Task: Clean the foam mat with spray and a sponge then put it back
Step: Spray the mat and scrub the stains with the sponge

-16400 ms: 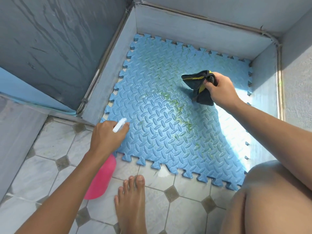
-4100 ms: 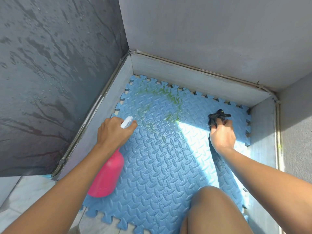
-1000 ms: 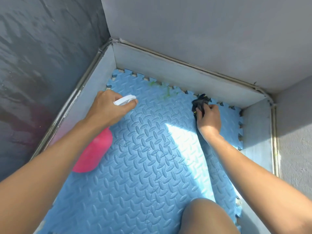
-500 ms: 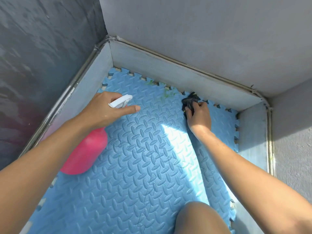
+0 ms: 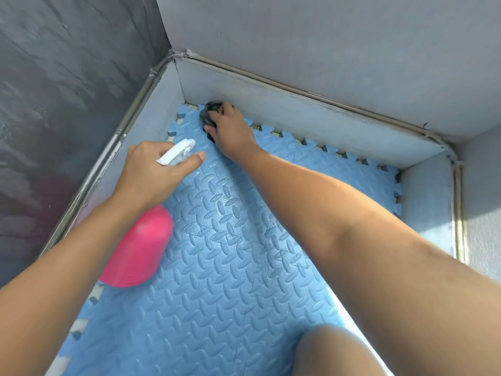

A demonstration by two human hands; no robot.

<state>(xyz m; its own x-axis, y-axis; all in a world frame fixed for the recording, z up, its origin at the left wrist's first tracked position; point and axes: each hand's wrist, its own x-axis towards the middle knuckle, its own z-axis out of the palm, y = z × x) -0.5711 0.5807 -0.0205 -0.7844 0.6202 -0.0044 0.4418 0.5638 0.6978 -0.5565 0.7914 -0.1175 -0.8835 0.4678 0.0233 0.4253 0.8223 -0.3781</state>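
A blue foam mat [image 5: 222, 267] with a raised pattern and jigsaw edges lies on the floor in a walled corner. My right hand [image 5: 233, 131] reaches to the mat's far left corner and presses a dark sponge [image 5: 208, 112] down there, fingers curled over it. My left hand [image 5: 154, 172] grips the white trigger head [image 5: 176, 151] of a pink spray bottle [image 5: 138, 248], which hangs tilted over the mat's left side. The forefinger lies along the nozzle. Most of the sponge is hidden under my fingers.
Low pale skirting [image 5: 311, 118] borders the mat at the back, left and right. A dark streaked wall [image 5: 67, 90] stands on the left, grey walls behind and to the right. My knee [image 5: 333, 351] is at the bottom edge over the mat.
My right hand has slid the sponge leftward along the mat's back edge into the far left corner. The green smear near that edge no longer shows. The left hand with the bottle stays in place.
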